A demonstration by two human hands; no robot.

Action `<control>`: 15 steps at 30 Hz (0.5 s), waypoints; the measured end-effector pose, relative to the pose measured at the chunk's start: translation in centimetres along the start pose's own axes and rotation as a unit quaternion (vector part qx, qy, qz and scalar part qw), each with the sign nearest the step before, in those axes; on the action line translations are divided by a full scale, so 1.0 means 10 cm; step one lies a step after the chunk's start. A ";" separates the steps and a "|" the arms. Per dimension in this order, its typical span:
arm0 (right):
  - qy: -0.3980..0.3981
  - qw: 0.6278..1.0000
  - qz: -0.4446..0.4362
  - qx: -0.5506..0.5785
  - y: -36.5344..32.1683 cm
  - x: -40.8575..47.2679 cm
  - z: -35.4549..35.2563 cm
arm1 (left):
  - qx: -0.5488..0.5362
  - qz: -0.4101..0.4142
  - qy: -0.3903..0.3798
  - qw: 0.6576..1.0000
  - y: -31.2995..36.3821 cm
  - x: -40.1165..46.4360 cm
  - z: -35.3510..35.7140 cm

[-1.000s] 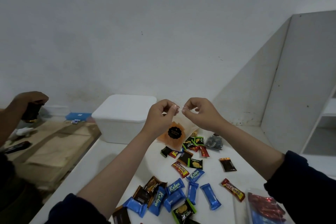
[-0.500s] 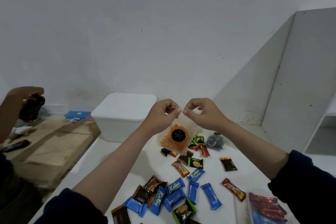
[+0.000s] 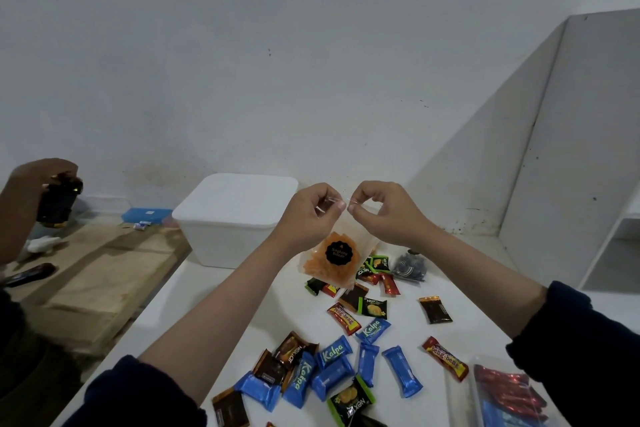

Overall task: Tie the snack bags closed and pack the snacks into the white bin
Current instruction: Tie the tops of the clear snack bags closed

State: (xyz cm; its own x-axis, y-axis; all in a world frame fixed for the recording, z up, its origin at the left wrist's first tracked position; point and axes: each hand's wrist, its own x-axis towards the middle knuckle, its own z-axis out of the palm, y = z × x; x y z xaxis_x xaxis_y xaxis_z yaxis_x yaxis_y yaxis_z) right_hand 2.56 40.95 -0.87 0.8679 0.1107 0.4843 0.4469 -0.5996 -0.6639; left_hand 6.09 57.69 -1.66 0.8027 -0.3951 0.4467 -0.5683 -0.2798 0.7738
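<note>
Both hands are raised over the far part of the table (image 3: 485,315): the left hand (image 3: 311,215) and right hand (image 3: 384,211) each pinch an end of a thin tie (image 3: 341,199) between thumb and forefinger, the other fingers curled. Below them hangs the clear bag (image 3: 334,262) of orange chips, its neck hidden behind the fingers. The step looks like knotting the neck shut. To do it well, keep the neck gathered tight, draw the ends apart evenly, and let the bag's weight hold the plastic taut so the tie does not slip off. Whether a knot is already formed I cannot tell. The bin (image 3: 230,218) sits just left of the bag, lid on, so it needs opening before packing; loose snacks (image 3: 332,357) lie nearer.
</note>
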 end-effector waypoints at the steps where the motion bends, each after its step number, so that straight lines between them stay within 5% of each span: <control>1: 0.002 1.000 -0.005 -0.004 0.00 0.00 0.00 | -0.007 -0.006 0.000 1.000 0.00 0.00 0.00; 15: -0.013 0.999 0.037 -0.001 0.08 -0.08 -0.07 | 0.008 -0.030 -0.002 1.000 0.00 -0.03 -0.04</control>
State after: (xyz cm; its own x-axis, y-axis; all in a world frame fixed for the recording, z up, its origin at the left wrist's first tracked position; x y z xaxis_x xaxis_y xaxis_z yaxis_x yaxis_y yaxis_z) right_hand 2.09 39.81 -1.42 0.9036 0.0869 0.4195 0.3814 -0.6089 -0.6956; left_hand 5.95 58.18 -1.58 0.8349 -0.3803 0.3979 -0.5219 -0.3174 0.7917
